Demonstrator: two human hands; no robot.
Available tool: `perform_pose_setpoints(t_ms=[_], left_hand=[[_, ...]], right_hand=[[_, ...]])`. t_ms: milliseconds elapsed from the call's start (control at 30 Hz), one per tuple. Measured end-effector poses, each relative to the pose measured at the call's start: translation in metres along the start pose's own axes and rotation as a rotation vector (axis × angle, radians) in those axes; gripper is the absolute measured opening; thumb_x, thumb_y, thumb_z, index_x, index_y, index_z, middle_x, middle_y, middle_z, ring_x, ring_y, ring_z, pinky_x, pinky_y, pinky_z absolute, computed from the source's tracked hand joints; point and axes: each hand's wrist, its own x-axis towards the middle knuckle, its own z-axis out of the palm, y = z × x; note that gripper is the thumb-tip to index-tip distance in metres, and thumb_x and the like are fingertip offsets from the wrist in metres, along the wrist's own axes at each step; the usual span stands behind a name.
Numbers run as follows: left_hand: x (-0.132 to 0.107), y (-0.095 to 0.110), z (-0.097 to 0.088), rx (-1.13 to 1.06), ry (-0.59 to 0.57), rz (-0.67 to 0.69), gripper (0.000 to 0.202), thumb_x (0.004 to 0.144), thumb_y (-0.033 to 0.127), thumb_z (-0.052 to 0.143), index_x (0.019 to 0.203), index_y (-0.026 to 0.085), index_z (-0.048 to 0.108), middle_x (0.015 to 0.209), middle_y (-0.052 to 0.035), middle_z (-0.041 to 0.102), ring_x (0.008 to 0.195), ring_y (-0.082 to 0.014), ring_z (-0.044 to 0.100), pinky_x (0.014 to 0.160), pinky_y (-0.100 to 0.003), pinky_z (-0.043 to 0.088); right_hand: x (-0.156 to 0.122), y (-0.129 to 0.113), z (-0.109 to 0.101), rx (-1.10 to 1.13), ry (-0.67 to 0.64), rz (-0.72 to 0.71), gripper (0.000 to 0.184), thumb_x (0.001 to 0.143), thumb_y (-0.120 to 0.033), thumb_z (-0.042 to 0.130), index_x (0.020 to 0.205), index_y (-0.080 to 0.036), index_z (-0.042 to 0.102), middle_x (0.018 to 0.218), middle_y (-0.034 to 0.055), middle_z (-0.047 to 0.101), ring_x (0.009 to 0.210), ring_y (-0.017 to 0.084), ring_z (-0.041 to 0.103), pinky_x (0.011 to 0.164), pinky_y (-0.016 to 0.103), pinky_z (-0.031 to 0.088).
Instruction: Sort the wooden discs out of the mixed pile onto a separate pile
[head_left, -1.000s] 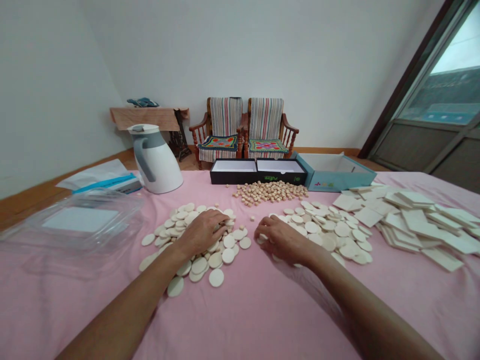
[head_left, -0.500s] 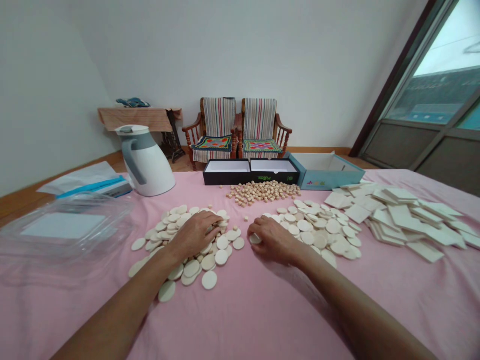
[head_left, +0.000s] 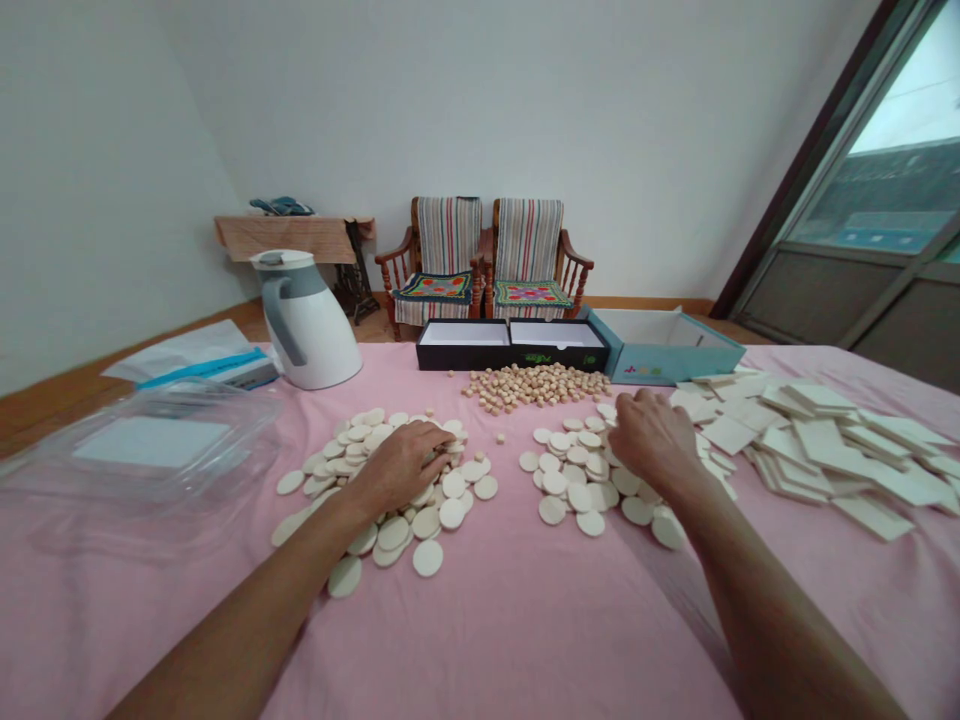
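Note:
My left hand (head_left: 407, 462) rests on the left pile of round wooden discs (head_left: 394, 533), its fingers and thumb curled in close together. Whatever is between those fingertips is too hidden to name. Over the right pile of wooden discs (head_left: 577, 470) is my right hand (head_left: 654, 438), closed with the knuckles up. Its fingertips point down and away, so what they grip cannot be made out. Small wooden cubes (head_left: 536, 385) lie heaped beyond the piles, and a single wooden cube (head_left: 500, 439) sits between them. Square wooden tiles (head_left: 821, 440) are stacked loosely to the right.
Two black box trays (head_left: 463, 357) and a light-blue box (head_left: 675, 362) stand at the far edge of the pink cloth (head_left: 480, 620). On the left are a white-grey jug (head_left: 319, 335), a clear plastic container (head_left: 150, 445) and a blue-white packet (head_left: 217, 372). Two armchairs (head_left: 450, 240) stand beyond.
My right hand has moved from the near left edge of the right disc pile, where it held a disc, to the pile's far right part. The left hand stays on its pile. The view has shifted slightly.

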Motion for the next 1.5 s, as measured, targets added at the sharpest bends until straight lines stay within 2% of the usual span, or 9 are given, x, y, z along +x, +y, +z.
perform_pose_setpoints(t_ms=[100,300,367,667,1033,1133,1233,1333,1500], left_hand=[[0.000,0.000,0.000,-0.003,0.005,0.000,0.020,0.087,0.023,0.053,0.102,0.017,0.063,0.097,-0.0086,0.067,0.094,-0.0204,0.059,0.085,-0.033,0.046],[0.000,-0.001,0.002,0.006,-0.002,0.007,0.019,0.087,0.023,0.053,0.102,0.018,0.063,0.096,-0.0083,0.067,0.094,-0.0204,0.059,0.085,-0.033,0.045],[0.000,0.000,0.002,0.004,-0.002,0.004,0.019,0.087,0.023,0.053,0.102,0.018,0.063,0.095,-0.0080,0.066,0.094,-0.0203,0.059,0.086,-0.033,0.045],[0.000,-0.001,0.003,-0.002,-0.001,-0.011,0.019,0.087,0.024,0.054,0.103,0.017,0.063,0.097,-0.0081,0.066,0.094,-0.0201,0.059,0.087,-0.034,0.045],[0.000,0.000,0.000,-0.007,0.000,0.002,0.020,0.087,0.023,0.052,0.103,0.018,0.063,0.097,-0.0089,0.066,0.095,-0.0208,0.059,0.086,-0.034,0.046],[0.000,-0.001,0.001,-0.013,-0.003,0.004,0.020,0.088,0.024,0.052,0.103,0.018,0.063,0.096,-0.0088,0.067,0.095,-0.0208,0.059,0.086,-0.034,0.046],[0.000,0.000,0.001,-0.012,-0.004,0.005,0.020,0.088,0.025,0.052,0.102,0.018,0.063,0.096,-0.0088,0.067,0.094,-0.0208,0.059,0.085,-0.034,0.046],[0.000,0.001,0.001,-0.002,-0.004,-0.001,0.020,0.088,0.025,0.052,0.103,0.018,0.063,0.097,-0.0087,0.066,0.094,-0.0205,0.059,0.085,-0.034,0.045],[0.000,0.002,0.000,0.007,-0.007,-0.015,0.018,0.087,0.023,0.053,0.102,0.017,0.062,0.096,-0.0085,0.066,0.093,-0.0206,0.059,0.085,-0.034,0.045]], right_hand=[[-0.003,-0.010,0.002,0.111,0.047,-0.103,0.022,0.080,-0.019,0.051,0.098,-0.011,0.062,0.103,0.0173,0.057,0.097,0.028,0.053,0.078,0.038,0.037],[-0.035,-0.073,0.012,0.591,-0.101,-0.664,0.017,0.083,-0.019,0.050,0.097,-0.018,0.060,0.093,0.0059,0.061,0.086,0.016,0.054,0.076,0.028,0.037],[-0.047,-0.090,0.016,0.586,-0.102,-0.703,0.017,0.082,-0.024,0.053,0.097,-0.017,0.058,0.091,0.0064,0.061,0.084,0.017,0.052,0.075,0.029,0.036],[-0.058,-0.108,0.023,0.499,-0.071,-0.628,0.015,0.079,-0.021,0.053,0.093,-0.016,0.054,0.093,0.0078,0.057,0.088,0.018,0.049,0.076,0.029,0.036],[-0.008,-0.026,0.003,0.075,0.040,-0.019,0.023,0.081,-0.024,0.048,0.094,-0.011,0.061,0.096,0.0174,0.057,0.091,0.027,0.052,0.073,0.036,0.037],[-0.005,-0.021,0.005,0.055,0.123,0.040,0.023,0.081,-0.021,0.047,0.097,-0.010,0.060,0.100,0.0195,0.056,0.096,0.030,0.050,0.077,0.039,0.036],[-0.011,-0.037,0.008,0.231,0.184,-0.155,0.024,0.084,-0.018,0.044,0.102,-0.012,0.060,0.104,0.0164,0.057,0.099,0.026,0.048,0.082,0.037,0.035],[-0.025,-0.068,0.014,0.472,0.120,-0.521,0.030,0.087,-0.013,0.040,0.112,-0.015,0.058,0.111,0.0118,0.059,0.103,0.021,0.047,0.086,0.033,0.036],[-0.046,-0.107,0.026,0.501,-0.007,-0.906,0.042,0.089,-0.011,0.040,0.129,-0.021,0.047,0.131,0.0074,0.052,0.120,0.021,0.038,0.095,0.037,0.029]])
